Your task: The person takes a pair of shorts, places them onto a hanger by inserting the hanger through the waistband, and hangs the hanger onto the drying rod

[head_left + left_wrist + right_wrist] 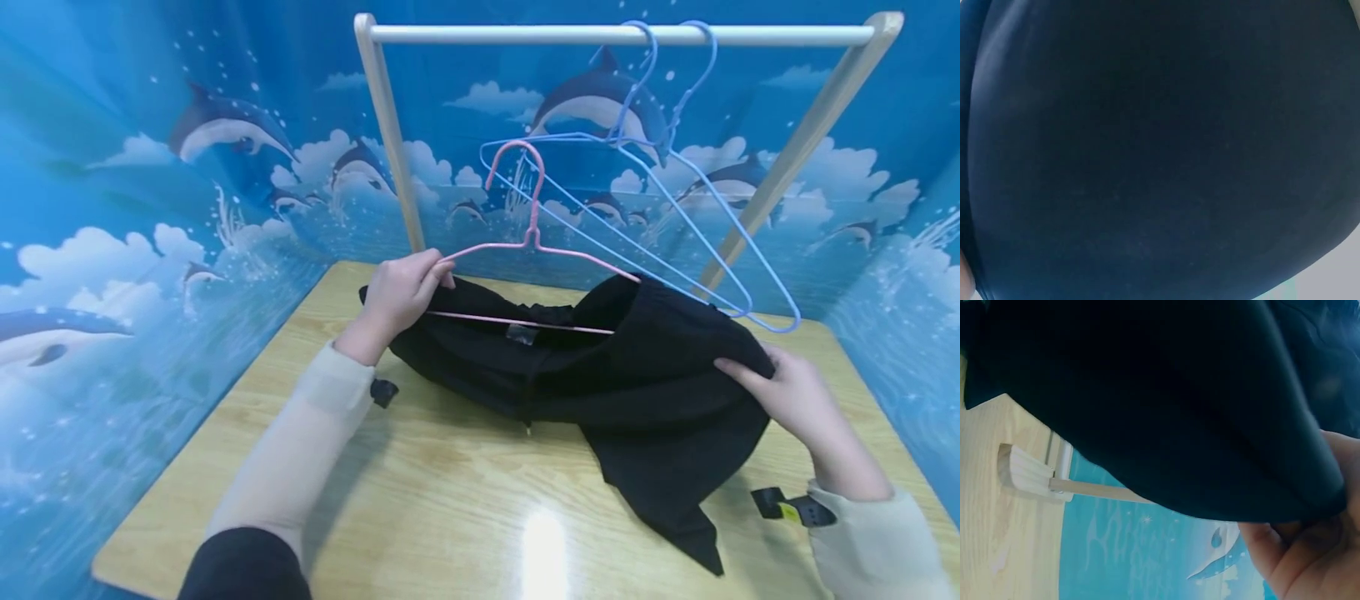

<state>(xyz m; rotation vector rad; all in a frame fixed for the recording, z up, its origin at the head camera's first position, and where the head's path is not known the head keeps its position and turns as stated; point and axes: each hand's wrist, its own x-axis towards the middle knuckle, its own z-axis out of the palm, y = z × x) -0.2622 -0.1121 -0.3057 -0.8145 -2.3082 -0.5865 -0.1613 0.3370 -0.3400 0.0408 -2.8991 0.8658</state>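
Observation:
A pair of black shorts (480, 367) is held above the table with its waistband spread around a pink clothes hanger (533, 225). The hanger's hook stands up, and its lower bar crosses the waist opening in front of a small label (522, 334). My left hand (401, 292) grips the hanger's left shoulder together with the waistband there. The hanger's right end is hidden inside the fabric. At the right side, my right hand (795, 396) pinches the shorts between thumb and fingers. Black cloth (1160, 150) fills most of the left wrist view.
Behind the shorts stands a rack with a white rail (495, 34) and wooden posts (802, 158). Two blue hangers (693, 179) hang from it, their lower right corners close behind the shorts. The wooden table (450, 508) lies below, with dolphin-print curtains (90, 208) around it.

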